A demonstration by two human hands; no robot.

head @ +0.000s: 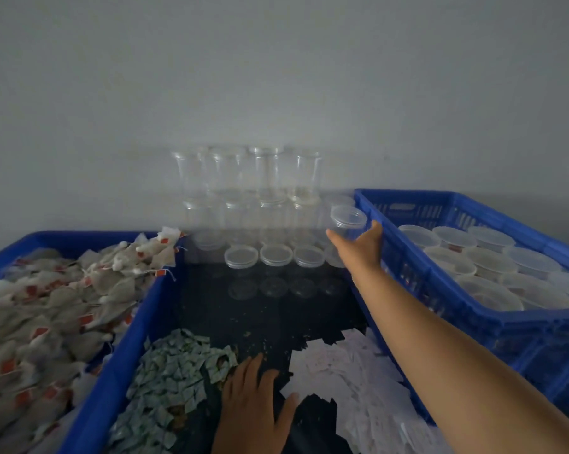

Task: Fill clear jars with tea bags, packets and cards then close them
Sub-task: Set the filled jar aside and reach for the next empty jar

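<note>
**Head view: fetching an empty jar, filling not yet begun**

Right hand (362, 249) is out at full reach, thumb and fingers round the base of a clear jar (348, 219). The jar is tilted, no lid, just beside the near wall of the right crate (417, 273). Left hand (257, 391) lies flat on the dark counter (260, 316), fingers relaxed, holding nothing, btwn the packets (168, 381) and the cards (358, 371).

Step, prob.: getting an empty jar. Nxt move calls for setting it upright near the left hand, w/ packets and cards in easy reach. For now the jar is well apart from the left hand and from the tea bags (47, 306) in the left crate (135, 322).

Stacked empty jars (250, 191) stand by the wall, w/ lids (273, 255) in a row in front. The right crate holds lidded jars (489, 267).
</note>
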